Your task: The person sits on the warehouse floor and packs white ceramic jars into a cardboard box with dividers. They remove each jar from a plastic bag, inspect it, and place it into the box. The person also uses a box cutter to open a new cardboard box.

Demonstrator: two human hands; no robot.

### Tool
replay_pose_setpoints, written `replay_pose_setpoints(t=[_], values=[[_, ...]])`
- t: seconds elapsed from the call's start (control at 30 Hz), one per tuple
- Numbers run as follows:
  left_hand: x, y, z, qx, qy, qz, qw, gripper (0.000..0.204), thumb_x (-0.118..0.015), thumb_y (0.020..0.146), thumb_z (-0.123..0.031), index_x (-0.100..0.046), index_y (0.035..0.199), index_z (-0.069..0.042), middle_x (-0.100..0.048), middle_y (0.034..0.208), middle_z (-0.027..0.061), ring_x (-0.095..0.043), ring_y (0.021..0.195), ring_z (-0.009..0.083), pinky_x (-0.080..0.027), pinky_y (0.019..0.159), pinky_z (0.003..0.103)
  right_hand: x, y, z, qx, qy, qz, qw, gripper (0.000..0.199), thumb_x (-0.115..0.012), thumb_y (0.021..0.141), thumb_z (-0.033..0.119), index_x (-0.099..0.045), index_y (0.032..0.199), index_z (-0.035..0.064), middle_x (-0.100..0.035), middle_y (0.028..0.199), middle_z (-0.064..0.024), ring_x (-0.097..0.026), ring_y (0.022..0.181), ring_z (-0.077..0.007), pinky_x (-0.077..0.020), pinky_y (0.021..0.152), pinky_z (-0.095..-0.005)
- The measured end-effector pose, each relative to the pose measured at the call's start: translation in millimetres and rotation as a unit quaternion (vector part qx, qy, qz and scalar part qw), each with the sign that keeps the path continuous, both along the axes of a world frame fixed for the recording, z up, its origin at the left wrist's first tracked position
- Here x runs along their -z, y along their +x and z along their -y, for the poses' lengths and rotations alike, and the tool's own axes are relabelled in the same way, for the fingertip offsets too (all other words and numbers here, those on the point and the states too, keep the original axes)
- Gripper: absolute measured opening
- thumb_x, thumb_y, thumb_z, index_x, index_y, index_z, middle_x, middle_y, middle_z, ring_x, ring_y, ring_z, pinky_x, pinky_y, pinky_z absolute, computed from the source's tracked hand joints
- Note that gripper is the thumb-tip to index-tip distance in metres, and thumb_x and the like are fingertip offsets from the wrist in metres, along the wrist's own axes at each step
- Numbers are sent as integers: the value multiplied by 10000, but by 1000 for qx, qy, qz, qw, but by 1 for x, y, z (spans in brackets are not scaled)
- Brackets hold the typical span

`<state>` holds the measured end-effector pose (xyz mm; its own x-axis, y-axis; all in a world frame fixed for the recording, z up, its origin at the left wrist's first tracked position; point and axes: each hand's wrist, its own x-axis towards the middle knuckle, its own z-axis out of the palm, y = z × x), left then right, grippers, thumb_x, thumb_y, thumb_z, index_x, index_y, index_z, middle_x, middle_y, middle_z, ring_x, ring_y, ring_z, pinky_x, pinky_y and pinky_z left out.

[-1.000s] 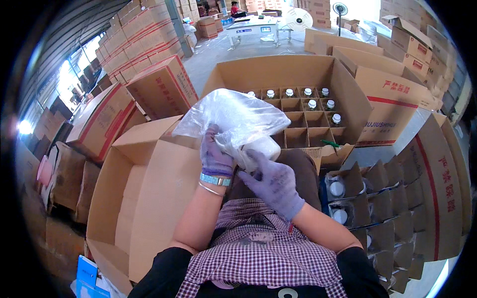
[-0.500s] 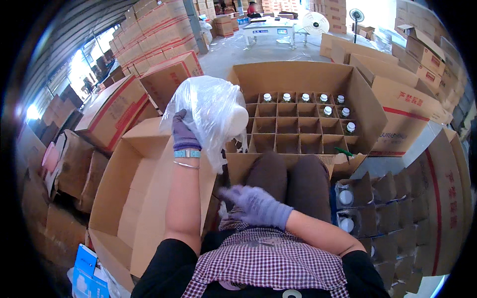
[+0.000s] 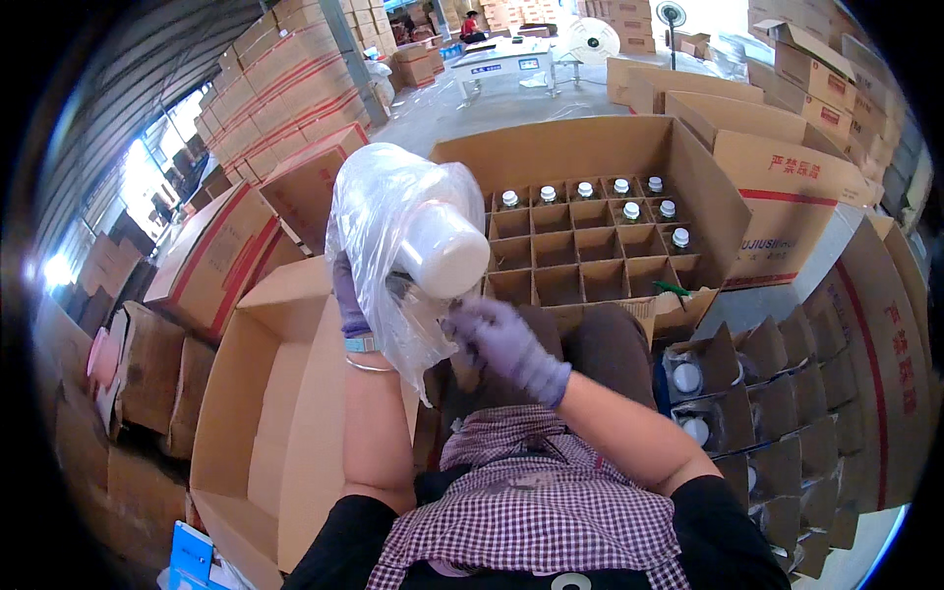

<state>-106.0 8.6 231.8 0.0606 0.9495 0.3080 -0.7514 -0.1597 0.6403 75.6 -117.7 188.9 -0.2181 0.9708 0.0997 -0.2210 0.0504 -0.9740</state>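
Note:
My left hand [image 3: 349,300], in a purple-grey glove, is closed around a large bottle or jar wrapped in a clear plastic bag [image 3: 369,211]. Its broad white cap [image 3: 444,251] sticks out of the bag, tilted down and to the right. The palm side of that hand is hidden behind the plastic. My right hand [image 3: 506,344], gloved alike, is beside the bag's loose lower edge with its fingers curled together; what they hold, if anything, cannot be made out. Beyond my knees stands an open carton [image 3: 580,128] with cardboard dividers and several white-capped bottles [image 3: 620,186] in its far and right cells.
A green-handled tool [image 3: 672,288] lies at the carton's near right corner. An open carton [image 3: 241,442] stands at my left. To my right, a divided carton [image 3: 787,379] holds white-capped containers [image 3: 686,377]. Stacked boxes [image 3: 285,79], a white table [image 3: 506,64] and a fan [image 3: 671,15] are farther off.
The wrapped container has tipped so its white cap faces more downward and toward me. My right hand has moved up and forward to the bag's edge, its fingers curling in.

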Motion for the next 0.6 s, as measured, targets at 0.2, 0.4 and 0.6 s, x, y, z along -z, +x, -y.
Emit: replay_pose_setpoints(t=[0.2,0.4,0.6], values=[[4,14,-1,24,20,-12,999,443,-491,1001,-263,-535,1342,16,-638,1270,177,-649,1115,315,-562,969,456,66,-25,65,-186,412,327,830,171,-559,934,195,-669,969,69,-689,853,-161,-677,805,-357,-549,731,-418],[2,3,6,18,29,-15,999,446,-485,1004,-270,-536,1344,14,-636,1272,177,-645,1119,317,-558,974,459,44,-17,44,-20,214,281,935,305,-594,976,340,-673,1056,57,-691,926,-142,-690,839,-274,-549,744,-388],[9,6,5,28,28,-22,999,448,-480,1006,-276,-537,1345,11,-634,1274,178,-640,1124,320,-553,978,462,0,3,-3,-84,-58,-56,993,411,-596,983,404,-590,1189,48,-638,980,-88,-642,803,-162,-537,652,-297]])
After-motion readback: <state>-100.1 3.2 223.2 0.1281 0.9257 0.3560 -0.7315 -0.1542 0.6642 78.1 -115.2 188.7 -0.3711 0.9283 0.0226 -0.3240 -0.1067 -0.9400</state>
